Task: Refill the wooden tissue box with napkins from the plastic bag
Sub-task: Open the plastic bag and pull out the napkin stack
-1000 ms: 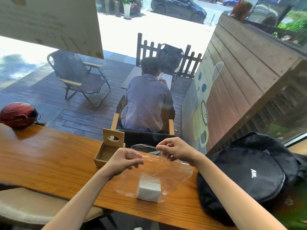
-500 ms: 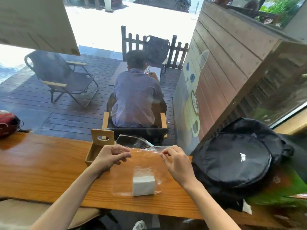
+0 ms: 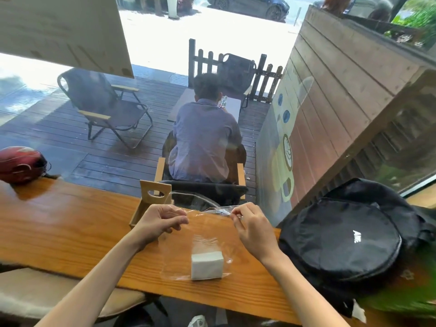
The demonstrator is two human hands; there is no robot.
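A clear plastic bag (image 3: 207, 232) lies on the wooden counter (image 3: 70, 227) with a white stack of napkins (image 3: 207, 265) inside its near end. My left hand (image 3: 160, 223) pinches the bag's left top edge. My right hand (image 3: 252, 223) pinches the right top edge, and the mouth of the bag stands spread between them. The wooden tissue box (image 3: 151, 201) sits just behind my left hand, its lid raised upright and its inside partly hidden by the hand.
A black backpack (image 3: 342, 234) fills the counter to the right of the bag. A red helmet (image 3: 21, 164) rests at the far left. A window stands right behind the counter, with a seated person (image 3: 205, 138) outside. A cushioned stool (image 3: 35, 296) is below left.
The bag has been lowered from the air onto the counter. Both hands came down with it and keep pinching its top edges.
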